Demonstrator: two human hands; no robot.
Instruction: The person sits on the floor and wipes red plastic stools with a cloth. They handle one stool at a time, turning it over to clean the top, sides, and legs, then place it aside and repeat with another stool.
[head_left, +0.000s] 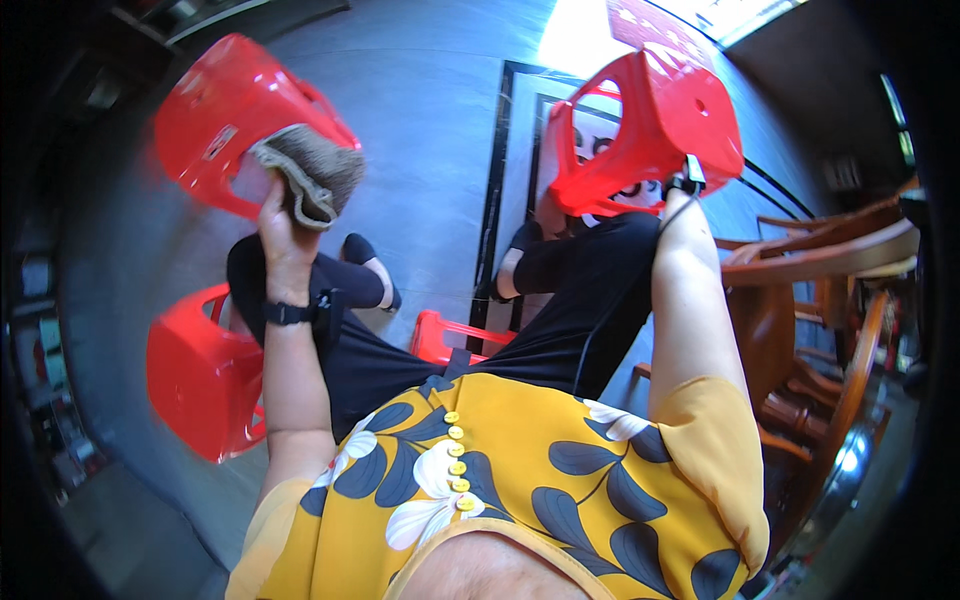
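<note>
My left hand (289, 229) grips a folded brown cloth (322, 169) with a paler edge. Directly beyond the cloth, a red plastic stool (225, 112) lies tipped and slightly blurred, its open side partly covered by the cloth; contact between them is hard to judge. My right arm reaches up to a second red plastic stool (660, 124), tilted with its seat facing right. That stool hides my right hand past the wrist, where a dark strap with a small device (691, 176) shows, so its grip cannot be seen.
Another red stool (202, 375) lies tipped by my left knee, and part of a red plastic stool (457, 337) shows between my thighs. Wooden chairs (817, 262) crowd the right side. Grey floor (427, 150) with a black-bordered pattern lies between my feet.
</note>
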